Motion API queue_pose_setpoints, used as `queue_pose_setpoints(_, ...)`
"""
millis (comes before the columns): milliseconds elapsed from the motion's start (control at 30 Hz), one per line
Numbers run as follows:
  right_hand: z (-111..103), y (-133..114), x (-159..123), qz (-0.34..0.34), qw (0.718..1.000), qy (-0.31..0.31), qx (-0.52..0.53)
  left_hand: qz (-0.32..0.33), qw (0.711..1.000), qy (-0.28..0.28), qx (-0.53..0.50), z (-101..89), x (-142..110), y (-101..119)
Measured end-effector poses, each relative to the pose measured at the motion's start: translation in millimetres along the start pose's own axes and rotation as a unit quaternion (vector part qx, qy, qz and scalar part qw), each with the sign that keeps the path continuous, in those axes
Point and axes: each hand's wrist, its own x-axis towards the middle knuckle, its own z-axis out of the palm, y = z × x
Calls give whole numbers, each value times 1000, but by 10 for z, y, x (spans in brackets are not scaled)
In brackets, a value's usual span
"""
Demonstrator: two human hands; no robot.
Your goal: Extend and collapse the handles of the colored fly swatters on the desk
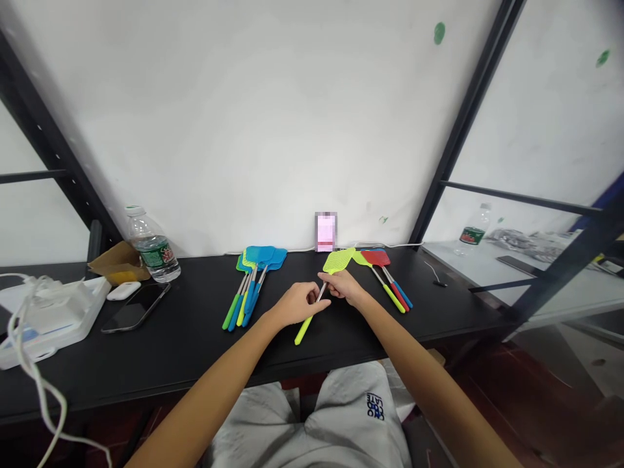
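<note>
A yellow-green fly swatter [338, 261] slants over the black table in front of me, its mesh head away from me and its grip towards me. My right hand [344, 286] is closed on the metal shaft just below the head. Lower on the same shaft, my left hand [298, 303] has its fingers curled round and its thumb lying across. To the left lies a pile of blue, green and yellow fly swatters [260, 257] with overlapping heads. On the right rest several more, a red fly swatter [375, 258] on top of yellow-green and blue ones.
A phone [325, 232] leans upright against the wall. At the left are a water bottle [153, 247], a cardboard box [117, 262], a white case [123, 290], a dark phone [137, 308] and a white power strip with cables [53, 312]. A short black-ended cable [439, 283] lies right.
</note>
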Motion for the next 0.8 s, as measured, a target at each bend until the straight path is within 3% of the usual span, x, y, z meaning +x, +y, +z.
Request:
queue_pose_setpoints(100,-2,-18,4,-3,999,14,48,-11,1000,-25,12,31,19,-5)
queue_pose_setpoints(300,-46,-56,72,-40,984,113,131,-47,997,-14,66,11,59,-4)
queue_pose_setpoints(400,-164,-92,119,-61,970,165,170,-45,996,-22,81,-24,51,-17)
queue_pose_setpoints(500,-422,-153,148,-67,937,259,223,-54,990,-22,126,-65,31,-64)
queue_pose_setpoints(633,-767,-215,125,-33,871,401,280,-99,972,10,214,-78,21,-170)
queue_pose_setpoints(700,-793,-211,101,-33,878,393,272,-103,965,39,237,-67,27,-213)
queue_pose_setpoints(800,-596,-175,66,-45,930,295,215,-84,961,113,239,-63,39,-213)
